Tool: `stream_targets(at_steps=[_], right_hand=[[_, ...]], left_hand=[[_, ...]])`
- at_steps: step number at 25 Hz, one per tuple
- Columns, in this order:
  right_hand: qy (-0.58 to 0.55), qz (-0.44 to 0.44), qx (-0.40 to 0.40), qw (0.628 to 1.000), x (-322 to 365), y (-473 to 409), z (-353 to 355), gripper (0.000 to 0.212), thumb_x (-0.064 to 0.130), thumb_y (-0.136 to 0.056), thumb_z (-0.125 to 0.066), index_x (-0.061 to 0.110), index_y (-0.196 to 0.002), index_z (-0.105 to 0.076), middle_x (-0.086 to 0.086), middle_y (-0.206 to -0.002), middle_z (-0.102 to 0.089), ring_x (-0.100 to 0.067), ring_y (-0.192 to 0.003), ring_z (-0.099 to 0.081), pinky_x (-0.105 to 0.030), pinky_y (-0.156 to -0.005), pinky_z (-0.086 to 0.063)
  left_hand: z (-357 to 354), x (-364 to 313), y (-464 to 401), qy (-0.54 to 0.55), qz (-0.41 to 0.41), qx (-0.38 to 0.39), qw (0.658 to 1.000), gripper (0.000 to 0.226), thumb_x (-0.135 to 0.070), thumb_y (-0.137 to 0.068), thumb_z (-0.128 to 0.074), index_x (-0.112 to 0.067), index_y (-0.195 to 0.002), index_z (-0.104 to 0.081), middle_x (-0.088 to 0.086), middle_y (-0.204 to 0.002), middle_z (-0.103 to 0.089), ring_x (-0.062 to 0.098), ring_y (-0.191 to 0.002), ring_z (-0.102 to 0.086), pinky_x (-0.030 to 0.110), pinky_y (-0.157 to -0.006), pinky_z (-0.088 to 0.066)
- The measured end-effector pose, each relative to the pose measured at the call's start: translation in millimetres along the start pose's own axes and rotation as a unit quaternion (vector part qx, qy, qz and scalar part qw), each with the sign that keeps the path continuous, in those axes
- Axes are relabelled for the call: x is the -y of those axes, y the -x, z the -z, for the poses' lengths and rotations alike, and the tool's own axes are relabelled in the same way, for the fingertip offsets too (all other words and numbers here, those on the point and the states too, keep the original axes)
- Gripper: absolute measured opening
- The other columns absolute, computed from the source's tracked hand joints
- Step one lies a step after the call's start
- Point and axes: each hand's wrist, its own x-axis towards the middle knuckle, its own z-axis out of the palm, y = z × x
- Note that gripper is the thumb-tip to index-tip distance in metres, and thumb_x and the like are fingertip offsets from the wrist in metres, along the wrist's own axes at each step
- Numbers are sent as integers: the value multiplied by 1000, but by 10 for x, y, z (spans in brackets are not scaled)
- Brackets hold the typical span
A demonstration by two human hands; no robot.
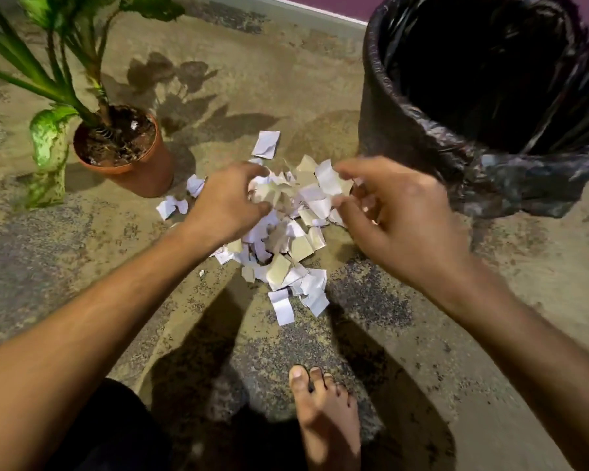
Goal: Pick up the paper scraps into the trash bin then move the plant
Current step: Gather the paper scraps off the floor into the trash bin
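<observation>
A heap of white and tan paper scraps [288, 239] lies on the floor in the middle. My left hand [230, 202] presses into the left side of the heap, fingers curled around a clump of scraps. My right hand [395, 212] is at the heap's right side, thumb and fingers pinching several scraps. A trash bin [405, 130] lined with a black bag stands at the upper right, close to my right hand. A plant with green leaves grows in a terracotta pot [143, 171] at the upper left.
The floor [82, 260] is worn, mottled concrete. A loose scrap [266, 144] lies beyond the heap, and a few scraps [172, 206] lie beside the pot. My bare foot [323, 413] rests at the bottom centre. A wall's base runs along the top edge.
</observation>
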Motion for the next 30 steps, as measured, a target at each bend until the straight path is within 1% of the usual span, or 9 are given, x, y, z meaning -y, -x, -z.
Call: stream_targets(at_steps=[3,6,8,12,15,19,21,25,30], right_hand=[[-108,127,-92,982,109,-549,731,89,89,-78,-20,36,-149,-20,5,-153,-35,-24,-113,-63,-48,-89,-55],[-75,136,51,987,110,-773,790,112,87,-69,-49,39,-150,11,5,-163,2,-34,-139,-39,-52,-97,-49],[-40,142,87,985,196,-659,421,120,81,-68,-60,35,-153,13,3,-163,12,-36,-141,-32,-53,-97,-50],[-23,119,28,992,268,-879,196,122,76,-68,-66,35,-153,11,-1,-162,13,-40,-140,-31,-51,-89,-52],[-52,137,-11,989,407,-1061,145,120,67,-67,-74,37,-152,6,-3,-163,8,-39,-136,-40,-46,-83,-55],[-55,151,-19,987,614,-1397,372,116,52,-73,-79,41,-153,4,-10,-164,2,-36,-119,-58,-41,-84,-53],[-32,196,-32,979,732,-1491,426,105,40,-76,-80,39,-155,-11,-14,-163,-7,-37,-114,-60,-41,-82,-53],[22,252,-35,967,840,-1524,418,63,20,-85,-70,24,-144,-47,-9,-156,-31,-34,-109,-62,-37,-86,-50],[29,207,-49,977,781,-1495,518,28,6,-90,-54,11,-114,-67,-4,-131,-54,-26,-101,-61,-36,-84,-49]], left_hand=[[-129,447,-22,-75,46,126,988,70,-19,-77,-73,-10,-140,-43,15,-142,-43,32,-125,-46,33,-96,-41],[-260,835,26,-83,97,181,975,96,-25,-73,-77,-13,-150,-20,16,-151,-28,35,-135,-34,37,-104,-38],[-329,1004,63,-64,121,184,973,109,-26,-68,-80,-15,-152,-11,17,-152,-22,36,-138,-29,38,-106,-39],[-401,1191,93,6,186,171,968,119,-26,-64,-83,-29,-152,-3,15,-155,-12,42,-140,-23,48,-107,-39],[-456,1185,110,56,191,191,961,120,-29,-64,-86,-33,-151,-4,17,-154,-23,40,-136,-33,48,-105,-42],[-488,1051,59,69,154,178,970,114,-27,-66,-86,-32,-152,-10,17,-154,-18,38,-139,-29,43,-110,-37],[-514,978,54,68,147,166,973,104,-22,-68,-84,-30,-150,-20,16,-151,-21,38,-134,-37,39,-104,-43],[-545,888,82,42,114,131,984,67,-7,-72,-76,-18,-133,-51,15,-131,-43,30,-116,-53,26,-91,-47],[-469,810,47,11,83,105,991,29,0,-78,-69,-10,-106,-70,9,-103,-70,20,-92,-65,21,-74,-44]])
